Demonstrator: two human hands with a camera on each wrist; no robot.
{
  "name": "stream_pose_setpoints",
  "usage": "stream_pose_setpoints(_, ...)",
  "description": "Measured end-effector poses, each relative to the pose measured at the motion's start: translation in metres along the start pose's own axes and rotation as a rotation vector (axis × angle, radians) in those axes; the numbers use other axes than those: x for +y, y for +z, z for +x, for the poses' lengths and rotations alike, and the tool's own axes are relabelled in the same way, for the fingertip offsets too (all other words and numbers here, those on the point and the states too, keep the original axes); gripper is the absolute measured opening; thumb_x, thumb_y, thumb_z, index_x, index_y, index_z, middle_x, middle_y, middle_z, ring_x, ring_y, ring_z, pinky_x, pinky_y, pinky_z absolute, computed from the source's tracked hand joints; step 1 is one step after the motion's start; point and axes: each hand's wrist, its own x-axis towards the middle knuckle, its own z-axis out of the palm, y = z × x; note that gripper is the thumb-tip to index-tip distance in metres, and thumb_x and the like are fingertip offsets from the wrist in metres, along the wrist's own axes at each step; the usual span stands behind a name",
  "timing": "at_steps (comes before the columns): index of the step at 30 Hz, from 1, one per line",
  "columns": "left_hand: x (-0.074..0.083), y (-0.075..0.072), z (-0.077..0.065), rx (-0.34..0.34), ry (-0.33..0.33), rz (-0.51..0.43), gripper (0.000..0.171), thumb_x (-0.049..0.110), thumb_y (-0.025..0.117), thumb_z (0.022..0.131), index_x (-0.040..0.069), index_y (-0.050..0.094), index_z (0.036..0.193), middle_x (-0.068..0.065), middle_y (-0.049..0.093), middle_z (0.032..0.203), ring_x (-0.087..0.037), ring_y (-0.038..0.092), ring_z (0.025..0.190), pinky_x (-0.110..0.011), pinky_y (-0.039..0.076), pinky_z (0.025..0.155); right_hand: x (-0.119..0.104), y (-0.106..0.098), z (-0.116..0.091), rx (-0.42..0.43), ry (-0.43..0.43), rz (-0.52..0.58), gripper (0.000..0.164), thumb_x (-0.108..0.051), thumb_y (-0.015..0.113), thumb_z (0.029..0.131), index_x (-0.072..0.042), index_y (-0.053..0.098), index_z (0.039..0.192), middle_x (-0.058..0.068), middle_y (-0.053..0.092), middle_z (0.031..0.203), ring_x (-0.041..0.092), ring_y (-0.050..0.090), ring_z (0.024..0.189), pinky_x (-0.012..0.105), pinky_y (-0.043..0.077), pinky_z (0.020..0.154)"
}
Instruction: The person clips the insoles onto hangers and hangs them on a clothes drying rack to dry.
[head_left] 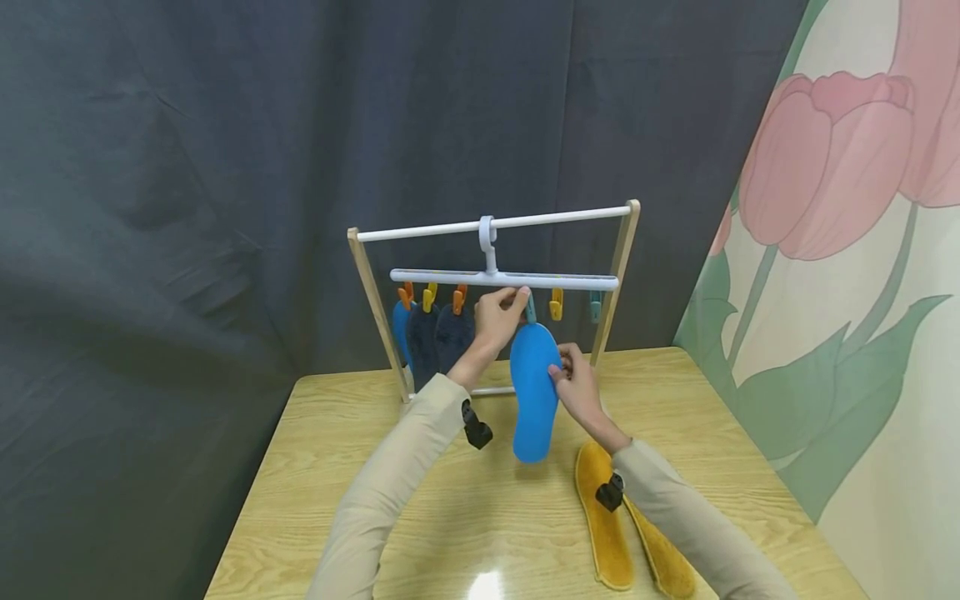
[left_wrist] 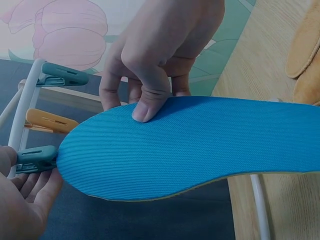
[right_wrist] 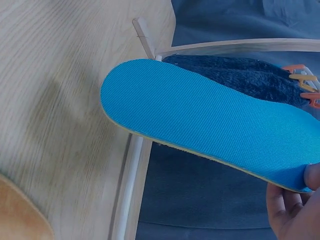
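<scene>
A bright blue insole (head_left: 534,400) hangs upright below the hanger, its top end at a teal clothespin (head_left: 531,308). My left hand (head_left: 498,318) pinches that clothespin between thumb and fingers. With thumb on the face and fingers behind, my right hand (head_left: 577,385) grips the insole's right edge. In the left wrist view, the insole's rounded end meets the tip of the teal clothespin (left_wrist: 37,159). A yellow clothespin (head_left: 556,304) and another teal clothespin (head_left: 596,307) hang farther right with nothing in them.
The white hanger (head_left: 570,282) hooks onto a wood-and-white rack (head_left: 621,250). On its left, orange and yellow clothespins hold a blue insole (head_left: 402,325) and two dark fuzzy insoles (head_left: 425,342). Two mustard insoles (head_left: 603,533) lie on the table (head_left: 315,483), near the right forearm.
</scene>
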Motion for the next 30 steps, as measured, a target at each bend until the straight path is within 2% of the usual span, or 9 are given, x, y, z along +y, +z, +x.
stream_pose_setpoints(7,0.0001,-0.0007,-0.0002,-0.007,-0.003,0.022,0.029,0.028,0.061,0.101,0.003,0.074,0.106,-0.010,0.070,0.091,-0.020,0.068,0.077,-0.025,0.056,0.069,-0.0019,-0.0012,-0.0016,-0.007,-0.023,0.016,0.024,0.005,0.052,0.100,0.006,0.051,0.124,0.023,0.061,0.100,0.032,0.054,0.081,0.044,0.048,0.078)
stream_pose_setpoints(15,0.0009,-0.0012,-0.0005,-0.013,-0.029,0.030,0.030,0.029,0.060,0.101,0.005,0.074,0.112,-0.010,0.069,0.095,-0.020,0.066,0.084,-0.025,0.056,0.073,-0.0051,0.0005,0.0028,0.007,-0.021,0.053,0.023,0.006,0.053,0.099,0.006,0.053,0.122,0.025,0.063,0.102,0.034,0.056,0.083,0.045,0.050,0.080)
stream_pose_setpoints(20,0.0012,-0.0017,-0.0001,-0.006,-0.024,0.047,0.030,0.030,0.061,0.100,0.005,0.074,0.111,-0.009,0.070,0.093,-0.020,0.066,0.084,-0.025,0.055,0.072,-0.0047,0.0018,0.0013,0.027,-0.103,0.086,0.019,0.002,0.053,0.100,0.005,0.054,0.119,0.022,0.062,0.095,0.030,0.053,0.077,0.043,0.049,0.075)
stream_pose_setpoints(23,0.0018,-0.0024,-0.0003,-0.006,-0.029,0.066,0.031,0.031,0.061,0.100,0.005,0.074,0.112,-0.008,0.070,0.094,-0.020,0.066,0.085,-0.025,0.054,0.073,-0.0055,0.0024,0.0015,0.034,-0.118,0.103,0.018,0.000,0.054,0.099,0.004,0.055,0.117,0.021,0.064,0.095,0.029,0.055,0.077,0.042,0.049,0.074)
stream_pose_setpoints(30,0.0013,-0.0037,-0.0019,-0.024,-0.034,0.086,0.033,0.034,0.060,0.101,0.007,0.073,0.116,-0.007,0.070,0.100,-0.022,0.064,0.094,-0.026,0.052,0.081,-0.0097,0.0032,0.0052,0.003,0.008,0.077,0.023,0.003,0.054,0.099,0.006,0.053,0.123,0.025,0.065,0.104,0.037,0.061,0.088,0.047,0.051,0.083)
